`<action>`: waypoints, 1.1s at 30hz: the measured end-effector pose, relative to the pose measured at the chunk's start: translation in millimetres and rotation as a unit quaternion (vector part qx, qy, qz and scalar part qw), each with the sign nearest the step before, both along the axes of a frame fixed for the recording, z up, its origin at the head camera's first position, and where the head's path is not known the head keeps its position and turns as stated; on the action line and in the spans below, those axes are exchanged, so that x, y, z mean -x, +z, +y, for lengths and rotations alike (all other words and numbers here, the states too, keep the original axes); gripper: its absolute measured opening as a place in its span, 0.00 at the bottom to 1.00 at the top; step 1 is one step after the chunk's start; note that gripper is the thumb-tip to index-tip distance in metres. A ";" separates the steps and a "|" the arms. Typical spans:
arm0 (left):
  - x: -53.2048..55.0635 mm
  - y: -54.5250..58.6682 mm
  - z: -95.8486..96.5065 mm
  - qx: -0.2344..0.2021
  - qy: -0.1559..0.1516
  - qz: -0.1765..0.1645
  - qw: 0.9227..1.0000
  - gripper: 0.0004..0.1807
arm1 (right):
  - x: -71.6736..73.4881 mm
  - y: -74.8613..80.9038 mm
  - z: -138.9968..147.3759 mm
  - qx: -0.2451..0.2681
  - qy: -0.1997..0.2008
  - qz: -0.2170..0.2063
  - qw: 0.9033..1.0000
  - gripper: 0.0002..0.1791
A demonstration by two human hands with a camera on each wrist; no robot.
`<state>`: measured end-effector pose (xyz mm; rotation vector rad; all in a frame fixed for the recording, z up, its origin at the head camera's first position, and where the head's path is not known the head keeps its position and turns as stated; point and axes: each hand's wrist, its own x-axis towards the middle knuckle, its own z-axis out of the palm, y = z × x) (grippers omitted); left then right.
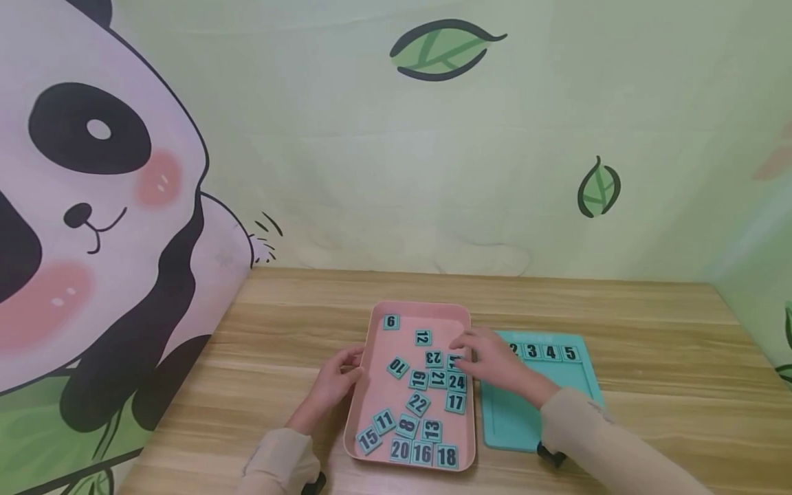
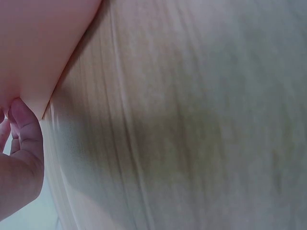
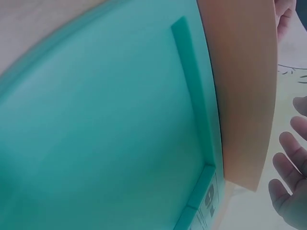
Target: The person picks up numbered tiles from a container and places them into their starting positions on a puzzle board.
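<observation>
A pink tray [image 1: 379, 381] holds several teal number tiles, among them a 12 tile [image 1: 423, 337], a 24 tile [image 1: 456, 382] and a 17 tile [image 1: 455, 402]. At its left rim, my left hand [image 1: 334, 378] holds the edge, thumb against the outer wall. My right hand [image 1: 495, 357] hovers over the tray's right side, fingers loosely spread with nothing between them, partly covering a tile below the fingertips. Right of the tray lies a teal board [image 1: 510, 423], with tiles such as the 3 tile [image 1: 532, 351] and the 5 tile [image 1: 570, 353] in its top row.
Tray and board lie side by side on a wooden table [image 1: 656, 399]. Behind it hangs a pale green backdrop [image 1: 346, 172] printed with leaves and a panda. My right forearm crosses over the board and hides part of its row.
</observation>
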<state>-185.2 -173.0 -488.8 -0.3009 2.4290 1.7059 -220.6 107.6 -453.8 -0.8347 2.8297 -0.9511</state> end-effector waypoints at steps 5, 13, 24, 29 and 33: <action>-0.2 0.5 0.1 -0.004 0.002 0.002 1.000 0.21 | 8.0 -1.3 -14.0 -0.003 0.000 -0.017 1.000 0.12; -0.2 0.3 -0.1 -0.005 0.000 0.004 1.000 0.21 | 23.5 -1.1 -43.9 -0.042 0.049 -0.006 0.998 0.16; 0.8 -1.3 0.6 -0.002 0.006 -0.001 1.000 0.21 | 5.8 -15.5 -62.2 -0.163 0.175 0.017 0.971 0.29; 0.8 -1.7 0.6 -0.005 0.006 0.008 1.000 0.21 | -10.4 -14.1 -61.6 -0.160 0.240 0.026 0.957 0.28; 0.6 -2.1 0.2 -0.003 0.007 0.011 1.000 0.21 | -19.6 -14.9 -61.3 -0.152 0.277 0.043 0.948 0.26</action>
